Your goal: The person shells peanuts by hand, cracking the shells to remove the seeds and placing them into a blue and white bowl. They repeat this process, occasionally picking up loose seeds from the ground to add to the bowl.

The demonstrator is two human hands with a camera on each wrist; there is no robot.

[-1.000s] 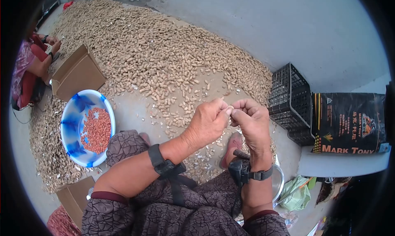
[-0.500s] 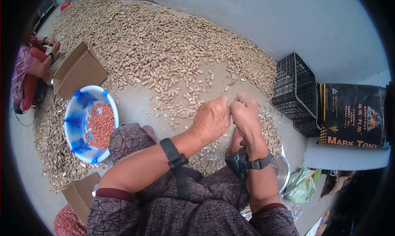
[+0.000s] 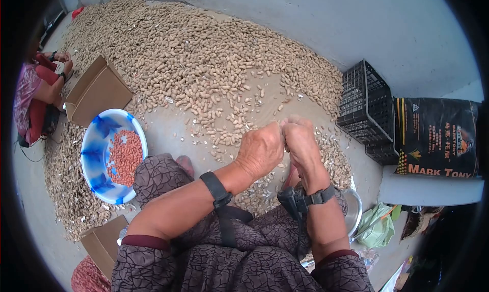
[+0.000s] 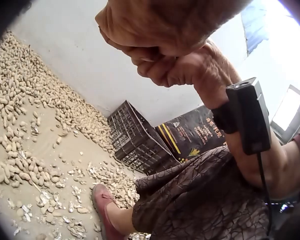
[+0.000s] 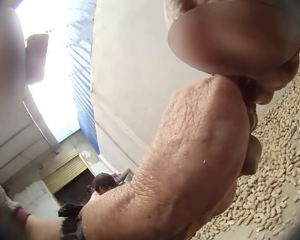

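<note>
My left hand (image 3: pixel 261 148) and right hand (image 3: pixel 301 143) meet in front of me above the floor, knuckles close together. Both have curled fingers, with thumbs and fingertips drawn in to one spot. They work on a peanut, which the fingers hide at this moment. In the left wrist view the right hand (image 4: pixel 202 70) shows bent fingers against the left hand (image 4: pixel 150 27). Beyond them spreads a large heap of unshelled peanuts (image 3: pixel 204 52). A blue-and-white basin (image 3: pixel 94 152) with shelled red peanuts (image 3: pixel 125 159) stands to the left.
Broken shells (image 3: pixel 254 198) litter the floor around my feet. A cardboard box (image 3: pixel 99 91) lies beyond the basin, near another person (image 3: pixel 38 96) seated at far left. At right stand a black crate (image 3: pixel 364 106), a black sack (image 3: pixel 438 136), a metal bowl (image 3: pixel 354 210) and a green bag (image 3: pixel 377 226).
One second ago a pale peanut showed pinched between both hands' fingertips. Since then the hands have turned inward and closed together, hiding it. The head view has shifted slightly.
</note>
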